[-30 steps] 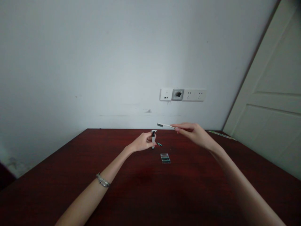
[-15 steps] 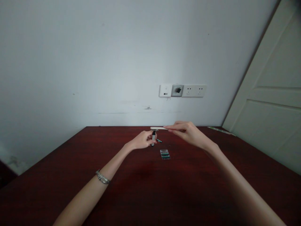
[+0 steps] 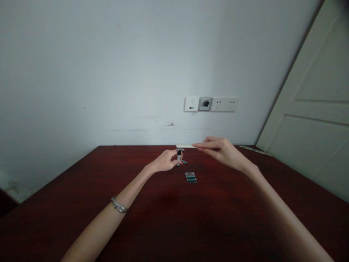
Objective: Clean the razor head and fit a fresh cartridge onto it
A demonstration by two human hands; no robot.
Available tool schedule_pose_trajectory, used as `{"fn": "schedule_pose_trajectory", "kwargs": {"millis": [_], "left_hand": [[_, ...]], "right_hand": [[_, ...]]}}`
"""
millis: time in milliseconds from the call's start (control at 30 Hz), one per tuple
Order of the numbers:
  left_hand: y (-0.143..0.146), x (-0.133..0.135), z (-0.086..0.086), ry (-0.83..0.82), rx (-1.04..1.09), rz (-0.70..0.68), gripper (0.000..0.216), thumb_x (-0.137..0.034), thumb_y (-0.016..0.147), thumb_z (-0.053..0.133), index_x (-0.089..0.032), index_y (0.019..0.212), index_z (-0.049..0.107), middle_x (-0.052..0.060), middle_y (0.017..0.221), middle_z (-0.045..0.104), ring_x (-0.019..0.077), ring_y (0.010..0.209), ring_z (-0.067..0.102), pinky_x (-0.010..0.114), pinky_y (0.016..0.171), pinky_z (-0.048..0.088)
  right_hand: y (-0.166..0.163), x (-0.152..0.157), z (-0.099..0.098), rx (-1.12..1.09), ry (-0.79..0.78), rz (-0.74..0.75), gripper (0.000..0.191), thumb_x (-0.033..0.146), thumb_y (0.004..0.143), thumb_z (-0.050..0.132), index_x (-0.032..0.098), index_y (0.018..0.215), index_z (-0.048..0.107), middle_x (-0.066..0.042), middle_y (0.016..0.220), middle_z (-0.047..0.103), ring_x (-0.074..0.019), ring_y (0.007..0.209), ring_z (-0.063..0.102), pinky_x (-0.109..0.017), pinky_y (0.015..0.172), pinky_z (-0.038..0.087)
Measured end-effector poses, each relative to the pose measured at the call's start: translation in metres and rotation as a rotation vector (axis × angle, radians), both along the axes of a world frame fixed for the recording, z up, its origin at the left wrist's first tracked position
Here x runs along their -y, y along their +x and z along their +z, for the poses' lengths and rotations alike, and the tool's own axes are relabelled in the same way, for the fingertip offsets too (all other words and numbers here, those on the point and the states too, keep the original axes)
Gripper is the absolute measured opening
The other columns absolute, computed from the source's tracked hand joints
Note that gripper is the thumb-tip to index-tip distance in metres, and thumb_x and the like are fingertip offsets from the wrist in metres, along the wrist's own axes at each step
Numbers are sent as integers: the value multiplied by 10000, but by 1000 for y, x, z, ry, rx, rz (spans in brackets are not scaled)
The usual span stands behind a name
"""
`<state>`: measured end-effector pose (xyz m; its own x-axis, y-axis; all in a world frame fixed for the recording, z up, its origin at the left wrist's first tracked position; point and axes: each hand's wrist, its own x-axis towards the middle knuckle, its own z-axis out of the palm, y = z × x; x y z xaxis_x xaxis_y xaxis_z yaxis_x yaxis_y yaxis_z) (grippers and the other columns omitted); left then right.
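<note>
My left hand [image 3: 165, 161] is closed around an upright grey-and-black handle with a small metallic head on top, which looks like a razor [image 3: 179, 158]. Between the thumb and fingers of my right hand [image 3: 222, 150] is pinched one end of a flat white stick [image 3: 185, 146]. It lies level, with its far end just over the razor's head; whether they touch I cannot tell. Beyond my left fingertips a small teal-and-dark piece [image 3: 184, 162] rests on the table. Closer to me lies a small clear case [image 3: 191, 177] with teal strips inside.
The dark red table [image 3: 169, 218] runs back to a pale wall with sockets and a black plug [image 3: 206, 104]. A thin patterned strip [image 3: 255, 150] lies at the far right edge. A white panelled door [image 3: 316, 109] stands on the right.
The white stick has risen slightly and moved a little right with my right hand, so more of the razor's head shows. My left hand has barely moved.
</note>
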<state>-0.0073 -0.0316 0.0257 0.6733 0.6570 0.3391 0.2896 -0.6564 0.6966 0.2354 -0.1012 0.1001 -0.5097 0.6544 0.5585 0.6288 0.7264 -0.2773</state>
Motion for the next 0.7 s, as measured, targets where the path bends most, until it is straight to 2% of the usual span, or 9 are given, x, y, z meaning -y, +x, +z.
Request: {"fn": "schedule_pose_trajectory", "kwargs": {"millis": [233,467,700], "left_hand": [[-5,0,4,59,-28,34,36,-180,807,528,-149,818,541,37,760,649,139,713,617,241,655,460],[1,4,10,90,-68,55,64,-182,808,518,-142,832,562,31,719,638,129,656,589,238,628,440],[-2,7,12,88,-63,46,75,-178,809,517,-142,853,566,31,751,646,130,682,590,248,666,439]], "right_hand": [[14,4,6,45,5,-64,294,329,892,493,250,1104,682,-60,842,657,-151,688,577,-279,645,435],[-1,7,3,36,22,2,302,314,903,480,255,1136,662,-62,856,648,-146,688,568,-280,647,434],[13,10,12,40,-53,6,291,356,888,502,254,1082,693,-59,844,663,-149,695,582,-275,632,439]]}}
